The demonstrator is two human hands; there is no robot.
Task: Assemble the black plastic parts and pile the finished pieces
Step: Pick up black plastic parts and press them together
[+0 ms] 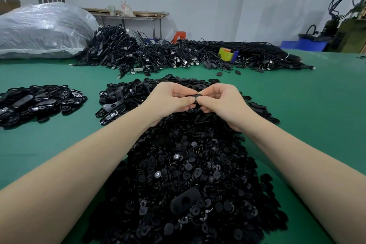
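Above the far half of the central heap of loose black parts, the left hand and right hand meet, both pinching one small black piece between thumb and curled fingers. Its long axis appears to run hand to hand, roughly level; finer detail is hidden. Left of the heap lies the pile of oval pieces, nearer the left hand, probably the finished stack.
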